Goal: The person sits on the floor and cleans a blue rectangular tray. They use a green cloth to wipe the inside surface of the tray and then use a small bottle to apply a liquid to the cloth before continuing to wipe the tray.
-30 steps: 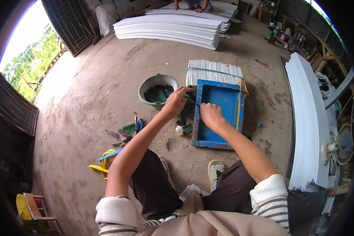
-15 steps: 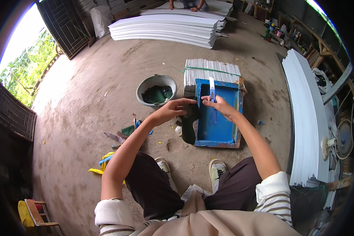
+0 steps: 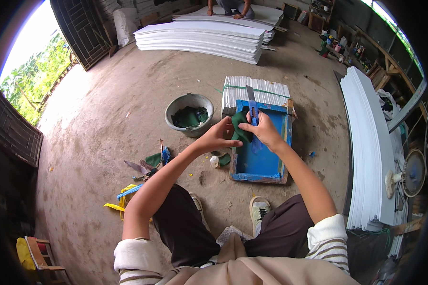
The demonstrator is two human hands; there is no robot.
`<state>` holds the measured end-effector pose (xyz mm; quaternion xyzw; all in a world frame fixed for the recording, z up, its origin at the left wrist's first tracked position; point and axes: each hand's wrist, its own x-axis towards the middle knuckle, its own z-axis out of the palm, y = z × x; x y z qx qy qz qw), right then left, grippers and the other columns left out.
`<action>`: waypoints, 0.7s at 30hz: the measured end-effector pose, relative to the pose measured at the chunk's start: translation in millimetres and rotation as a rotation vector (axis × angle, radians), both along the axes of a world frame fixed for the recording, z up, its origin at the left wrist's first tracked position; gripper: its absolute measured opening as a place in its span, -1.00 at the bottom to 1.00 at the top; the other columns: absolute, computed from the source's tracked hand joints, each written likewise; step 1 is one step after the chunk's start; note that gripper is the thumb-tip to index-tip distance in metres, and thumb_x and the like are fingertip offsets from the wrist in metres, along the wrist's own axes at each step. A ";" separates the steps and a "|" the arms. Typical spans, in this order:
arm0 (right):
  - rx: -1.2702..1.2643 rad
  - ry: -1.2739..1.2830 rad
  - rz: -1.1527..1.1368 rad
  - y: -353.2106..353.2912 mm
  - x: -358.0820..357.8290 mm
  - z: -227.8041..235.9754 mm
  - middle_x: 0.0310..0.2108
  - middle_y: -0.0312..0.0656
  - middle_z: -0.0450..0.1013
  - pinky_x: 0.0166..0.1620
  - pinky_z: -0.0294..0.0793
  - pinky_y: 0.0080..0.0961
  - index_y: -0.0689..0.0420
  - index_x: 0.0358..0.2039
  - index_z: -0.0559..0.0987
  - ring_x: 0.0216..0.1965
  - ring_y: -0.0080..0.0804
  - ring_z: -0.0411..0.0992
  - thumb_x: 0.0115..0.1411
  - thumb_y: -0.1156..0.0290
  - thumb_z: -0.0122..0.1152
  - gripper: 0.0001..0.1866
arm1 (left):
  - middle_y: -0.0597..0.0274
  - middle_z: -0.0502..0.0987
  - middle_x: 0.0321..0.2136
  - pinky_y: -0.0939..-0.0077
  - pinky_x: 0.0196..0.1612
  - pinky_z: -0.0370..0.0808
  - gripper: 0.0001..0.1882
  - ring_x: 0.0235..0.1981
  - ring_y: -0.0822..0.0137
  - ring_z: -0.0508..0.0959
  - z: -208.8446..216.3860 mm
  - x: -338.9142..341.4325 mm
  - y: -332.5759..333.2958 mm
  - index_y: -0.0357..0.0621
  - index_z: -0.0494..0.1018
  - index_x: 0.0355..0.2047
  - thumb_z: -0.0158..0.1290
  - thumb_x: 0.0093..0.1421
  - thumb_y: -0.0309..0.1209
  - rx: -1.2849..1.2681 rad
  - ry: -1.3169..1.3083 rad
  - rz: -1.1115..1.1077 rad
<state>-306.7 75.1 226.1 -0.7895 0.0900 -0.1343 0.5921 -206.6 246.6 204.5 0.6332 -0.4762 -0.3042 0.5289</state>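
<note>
In my right hand point(image 3: 266, 134) is a blue utility knife point(image 3: 253, 104), its blade pointing away from me. The thumb of that hand also presses on a dark green cloth point(image 3: 241, 127). Curved around the cloth's left side, my left hand point(image 3: 219, 136) has its thumb and fingers on it. The cloth is bunched between both hands, above the left edge of a blue tray-like frame point(image 3: 259, 176) on the floor. Part of the left fingers is hidden by the cloth.
A grey bucket point(image 3: 171, 124) holding green cloth stands left of a strapped white stack point(image 3: 233, 88). Scraps point(image 3: 153, 159) lie nearer. White sheets point(image 3: 199, 40) are piled farther off, where another person's hands point(image 3: 238, 16) rest. More sheets point(image 3: 368, 152) and a fan point(image 3: 413, 173) stand right.
The green cloth, hanging low beside the blue frame before, is now raised and bunched between my hands. My right thumb has come onto it, and the knife has tilted left.
</note>
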 end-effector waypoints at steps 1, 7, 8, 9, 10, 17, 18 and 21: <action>0.024 -0.005 -0.008 -0.7 -1.2 -2.1 -0.53 -0.44 0.26 -0.36 0.23 -0.63 0.07 -0.48 0.36 -0.46 -0.66 0.18 -0.04 0.34 0.39 -0.69 | 0.15 0.49 -0.22 0.48 -0.09 0.41 -0.35 -0.16 0.36 0.49 2.4 -2.9 -5.4 -0.20 0.17 -0.05 0.31 -0.04 -0.31 -0.013 -0.155 0.096; -0.074 -0.026 -0.150 -10.8 -6.2 -10.1 -0.57 -0.41 0.25 -0.40 0.25 -0.59 0.09 -0.49 0.37 -0.50 -0.64 0.19 -0.04 0.35 0.39 -0.70 | 0.13 0.52 -0.35 0.42 -0.19 0.43 -0.43 -0.25 0.27 0.55 -7.6 -7.8 -12.9 -0.20 0.15 -0.14 0.25 -0.09 -0.52 -0.157 -0.314 0.210; -0.109 -0.006 -0.185 -15.2 -9.0 -8.4 -0.58 -0.40 0.25 -0.42 0.25 -0.58 0.09 -0.49 0.38 -0.51 -0.63 0.19 -0.05 0.35 0.39 -0.70 | 0.12 0.53 -0.34 0.42 -0.18 0.43 -0.46 -0.25 0.26 0.55 -6.8 -9.6 -14.5 -0.21 0.17 -0.15 0.24 -0.08 -0.54 -0.172 -0.298 0.197; -0.114 -0.119 -0.210 -18.5 -9.5 -15.3 -0.62 -0.39 0.25 -0.46 0.24 -0.57 0.10 -0.51 0.39 -0.55 -0.62 0.19 -0.06 0.34 0.40 -0.70 | 0.13 0.53 -0.31 0.41 -0.16 0.43 -0.52 -0.24 0.25 0.55 -6.1 -10.6 -15.2 -0.21 0.22 -0.17 0.22 -0.07 -0.55 -0.141 -0.321 0.125; -0.133 -0.035 -0.205 -22.1 -13.5 -18.8 -0.60 -0.41 0.24 -0.43 0.25 -0.59 0.10 -0.50 0.38 -0.53 -0.64 0.19 -0.05 0.34 0.40 -0.70 | 0.14 0.54 -0.28 0.40 -0.15 0.43 -0.58 -0.24 0.23 0.55 -5.6 -11.0 -14.9 -0.21 0.27 -0.20 0.21 -0.06 -0.56 -0.110 -0.343 0.054; -0.485 -0.065 -0.125 -26.7 -20.8 -13.3 -0.57 -0.16 0.45 -0.41 0.40 -0.45 0.18 -0.46 0.45 -0.53 -0.42 0.44 0.11 0.20 0.23 -0.71 | 0.26 0.49 -0.17 0.44 -0.11 0.41 -0.54 -0.18 0.35 0.47 4.4 -0.3 0.0 -0.01 0.47 -0.04 0.12 0.00 -0.58 0.035 -0.377 -0.034; -0.615 -0.066 -0.127 -27.7 -23.4 -9.2 -0.59 -0.12 0.46 -0.42 0.42 -0.42 0.20 -0.45 0.48 -0.54 -0.34 0.47 0.14 0.17 0.19 -0.69 | 0.27 0.48 -0.17 0.46 -0.12 0.41 -0.51 -0.18 0.36 0.46 4.4 4.0 1.8 0.01 0.46 -0.01 0.12 0.00 -0.59 -0.005 -0.381 0.016; -0.915 -0.059 -0.052 -18.9 -28.1 8.6 -0.67 -0.05 0.44 -0.43 0.44 -0.36 0.23 -0.43 0.53 -0.58 -0.16 0.48 0.19 0.11 0.10 -0.62 | 0.29 0.47 -0.14 0.47 -0.14 0.41 -0.47 -0.18 0.38 0.46 9.3 13.2 8.7 0.03 0.42 0.03 0.13 -0.01 -0.59 0.050 -0.386 0.180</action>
